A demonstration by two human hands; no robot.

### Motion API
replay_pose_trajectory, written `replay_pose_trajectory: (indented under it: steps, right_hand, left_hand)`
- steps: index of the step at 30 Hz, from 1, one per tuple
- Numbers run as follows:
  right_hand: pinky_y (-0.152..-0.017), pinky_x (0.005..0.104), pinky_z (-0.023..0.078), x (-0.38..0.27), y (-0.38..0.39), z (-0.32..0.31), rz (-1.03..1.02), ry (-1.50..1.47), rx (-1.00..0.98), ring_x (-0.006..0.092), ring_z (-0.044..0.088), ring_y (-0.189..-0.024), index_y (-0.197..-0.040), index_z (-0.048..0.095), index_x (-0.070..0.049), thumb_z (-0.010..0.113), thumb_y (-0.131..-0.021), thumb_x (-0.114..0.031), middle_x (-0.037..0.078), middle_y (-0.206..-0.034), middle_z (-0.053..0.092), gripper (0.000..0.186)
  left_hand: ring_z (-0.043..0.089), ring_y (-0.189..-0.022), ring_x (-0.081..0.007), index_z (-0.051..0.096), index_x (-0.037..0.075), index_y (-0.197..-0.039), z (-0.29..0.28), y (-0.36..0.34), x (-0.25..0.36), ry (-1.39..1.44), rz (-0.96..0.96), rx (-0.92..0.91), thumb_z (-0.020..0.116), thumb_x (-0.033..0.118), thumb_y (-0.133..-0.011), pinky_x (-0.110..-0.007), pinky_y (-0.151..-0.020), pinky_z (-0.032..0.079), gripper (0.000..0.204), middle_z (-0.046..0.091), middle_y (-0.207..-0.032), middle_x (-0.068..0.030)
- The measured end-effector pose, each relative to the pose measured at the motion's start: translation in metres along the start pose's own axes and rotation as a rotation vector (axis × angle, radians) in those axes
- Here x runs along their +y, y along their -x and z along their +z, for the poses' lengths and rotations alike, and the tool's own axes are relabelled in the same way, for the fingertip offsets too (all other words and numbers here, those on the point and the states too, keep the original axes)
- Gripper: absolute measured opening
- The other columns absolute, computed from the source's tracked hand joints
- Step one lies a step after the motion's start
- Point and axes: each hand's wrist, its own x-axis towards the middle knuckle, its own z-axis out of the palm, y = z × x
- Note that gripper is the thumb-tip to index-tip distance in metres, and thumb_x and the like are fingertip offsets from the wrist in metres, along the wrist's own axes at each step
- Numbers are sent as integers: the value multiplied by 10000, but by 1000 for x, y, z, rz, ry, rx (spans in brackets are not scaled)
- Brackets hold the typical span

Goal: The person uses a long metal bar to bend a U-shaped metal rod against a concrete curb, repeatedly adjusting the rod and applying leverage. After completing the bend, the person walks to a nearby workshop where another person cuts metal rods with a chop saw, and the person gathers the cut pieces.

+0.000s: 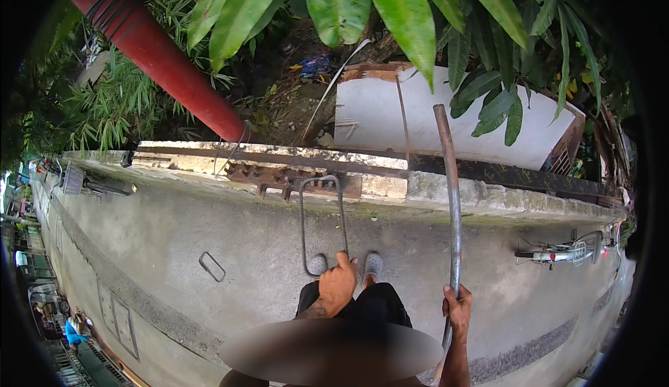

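Observation:
My left hand (337,284) grips a dark bent steel rod loop (302,227) at its lower end, over my grey clogs (373,264). The loop's upper end reaches a rusty steel bracket with pegs (251,178) on the low wall; whether it touches is hard to tell. My right hand (456,307) is closed round a long, slightly curved metal pipe (454,220), rusty at its top, which stands out up past the wall at my right. Another small bent rod loop (212,266) lies on the concrete to my left.
A low concrete wall (502,199) crosses ahead, with a white board (446,119), red pole (160,66) and overhanging leaves (390,11) behind. Bicycles stand at right (564,253) and far left (104,185). A person in blue (77,331) is at lower left.

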Motion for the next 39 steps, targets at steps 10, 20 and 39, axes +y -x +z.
replay_pose_trajectory:
  steps: [10, 20, 39]
  right_hand:
    - [-364, 257, 336, 9, -56, -46, 20, 111, -105, 63, 406, -386, -797, 557, -51, 705, -931, -279, -27, -512, 446, 302]
    - [-392, 272, 355, 22, -60, -29, 29, 153, -124, 73, 433, -417, -757, 561, -49, 711, -919, -292, -23, -533, 461, 328]
    - [-375, 256, 326, 53, 113, 166, 124, -111, 452, 70, 414, -403, -769, 557, -60, 697, -933, -371, -24, -513, 452, 379]
  left_hand:
    - [665, -539, -326, 444, -29, -1050, 3, 13, -24, -238, 121, -146, 559, 260, -974, -433, -487, 529, 320, 652, -626, -154]
    - [634, -514, -356, 432, 16, -920, -10, 13, -28, -144, 115, -133, 567, 236, -965, -463, -518, 521, 262, 639, -626, -156]
    - [678, -563, -378, 573, -19, -814, -19, -10, -73, 232, 483, -362, 472, 357, -1028, -474, -528, 547, 444, 643, -591, -218]
